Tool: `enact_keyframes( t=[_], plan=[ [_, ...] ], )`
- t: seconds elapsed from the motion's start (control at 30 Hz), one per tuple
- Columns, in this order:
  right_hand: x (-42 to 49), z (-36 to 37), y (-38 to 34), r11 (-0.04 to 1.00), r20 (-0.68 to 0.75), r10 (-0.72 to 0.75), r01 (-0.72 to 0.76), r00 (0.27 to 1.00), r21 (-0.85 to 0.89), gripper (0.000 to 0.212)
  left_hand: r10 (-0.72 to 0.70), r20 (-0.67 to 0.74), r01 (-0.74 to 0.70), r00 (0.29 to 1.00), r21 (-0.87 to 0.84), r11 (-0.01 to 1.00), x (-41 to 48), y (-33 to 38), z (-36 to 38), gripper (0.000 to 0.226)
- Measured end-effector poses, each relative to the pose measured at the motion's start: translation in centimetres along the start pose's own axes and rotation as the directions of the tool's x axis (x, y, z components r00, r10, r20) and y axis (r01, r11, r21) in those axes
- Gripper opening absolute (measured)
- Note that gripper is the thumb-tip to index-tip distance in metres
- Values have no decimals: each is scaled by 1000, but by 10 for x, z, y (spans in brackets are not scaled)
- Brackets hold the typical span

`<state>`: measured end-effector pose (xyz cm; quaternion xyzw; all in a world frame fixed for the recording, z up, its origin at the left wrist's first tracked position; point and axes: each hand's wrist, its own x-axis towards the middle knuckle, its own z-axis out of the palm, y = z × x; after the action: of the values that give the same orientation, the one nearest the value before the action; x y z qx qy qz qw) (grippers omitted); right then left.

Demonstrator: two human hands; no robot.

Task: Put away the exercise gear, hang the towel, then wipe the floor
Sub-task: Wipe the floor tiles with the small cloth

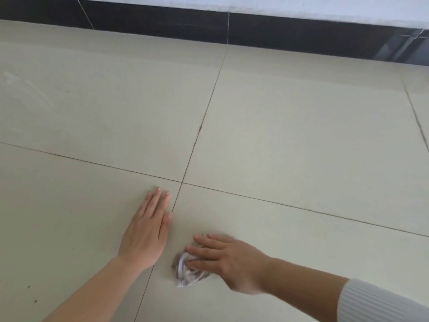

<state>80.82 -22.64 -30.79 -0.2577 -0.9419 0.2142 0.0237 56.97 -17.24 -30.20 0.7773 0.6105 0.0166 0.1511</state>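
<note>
Head view: wiping step, I'd judge. No gear or towel in sight, so those parts prob. done, can't confirm. Right hand [222,259] lies w/ fingers spread and fairly straight over a crumpled white cloth [185,274], pressing it to the floor [301,135]; thumb hidden. Left hand [148,231] is flat on the tile, palm down, fingers together, holding nothing; looks like a brace. Cloth sits low in frame, just right of the grout line [199,129] that runs up betw. the hands, near the left wrist.

Next move prob. calls for steady downward press plus a sweep across the tile. Cloth is small and bunched, so it may roll or slip out from under the fingers. Dark specks [29,287] at far left look like they need a pass.

Room: wide tile ahead and to both sides. Only edge is the dark baseboard [162,22] under the white wall [325,8], well apart from both hands.
</note>
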Motion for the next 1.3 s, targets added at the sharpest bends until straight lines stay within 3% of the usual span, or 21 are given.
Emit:
enact_keyframes(
  t=[0.07,0.17,0.23,0.3,0.37,0.4,0.43,0.5,0.6,0.7,0.77,0.83,0.9,0.97,1.0,1.07,1.13,1.17,1.2,1.23,1.3],
  plan=[
    [-1,-6,23,1000,-3,-2,1,1000,-25,68,8,-6,-8,1000,26,1000,2,-2,2,70],
    [0,-33,80,952,-209,298,-307,932,-15,73,-11,17,10,1000,18,1000,14,-6,4,72],
    [-3,-56,122,790,-336,599,-606,727,97,74,-19,21,19,1000,21,1000,23,-8,0,70],
    [-7,-77,157,540,-343,823,-811,452,227,75,-29,-3,29,1000,12,1000,34,-9,-5,67],
    [-2,-89,178,347,-324,912,-895,253,278,71,-45,-24,44,999,-32,999,49,-10,-9,64],
    [6,-90,184,307,-328,922,-905,206,293,69,-50,-35,48,998,-55,997,58,-11,-10,63],
    [17,-90,186,303,-334,922,-903,197,303,68,-50,-45,47,998,-71,996,69,-12,-11,63],
    [42,-83,180,421,-367,878,-861,308,284,68,-34,-66,29,997,-70,997,97,-15,-11,63],
    [68,-66,145,725,-410,657,-679,633,115,64,1,-119,-12,993,-89,996,146,-16,-12,59],
    [69,-42,99,923,-259,366,-384,894,-22,63,-18,-171,-3,985,-122,993,183,-10,-11,55],
    [60,-36,83,974,-114,222,-226,968,-17,62,-27,-211,8,977,-87,996,190,-8,-7,54],
    [54,-40,88,993,-28,114,-114,993,-25,61,-23,-225,2,974,-94,996,188,-9,-5,53],
    [49,-51,109,988,-12,138,-138,990,-68,64,-21,-227,1,974,-91,996,186,-10,-6,52],
    [41,-67,138,915,-126,390,-399,912,-58,67,-40,-208,21,977,-96,995,188,-8,-9,51],
    [34,-74,152,825,-210,551,-564,808,-6,68,-55,-193,36,980,-101,994,189,-7,-9,51],
    [19,-90,175,540,-304,822,-829,482,146,70,-86,-165,72,983,-87,994,188,-5,-11,52],
    [10,-100,185,251,-268,947,-930,179,267,75,-110,-134,102,985,-61,993,188,-3,-12,53],
    [11,-101,184,162,-253,964,-942,87,293,75,-117,-117,111,986,-50,993,188,-3,-12,53],
    [14,-99,178,124,-247,968,-947,49,298,75,-119,-103,115,988,-40,992,188,-2,-13,54],
    [17,-96,169,149,-262,962,-950,75,275,74,-118,-91,116,989,-30,993,189,-2,-13,54],
    [25,-86,142,365,-290,905,-918,310,157,68,-116,-73,116,991,-11,993,188,-2,-15,55]
  ],
)
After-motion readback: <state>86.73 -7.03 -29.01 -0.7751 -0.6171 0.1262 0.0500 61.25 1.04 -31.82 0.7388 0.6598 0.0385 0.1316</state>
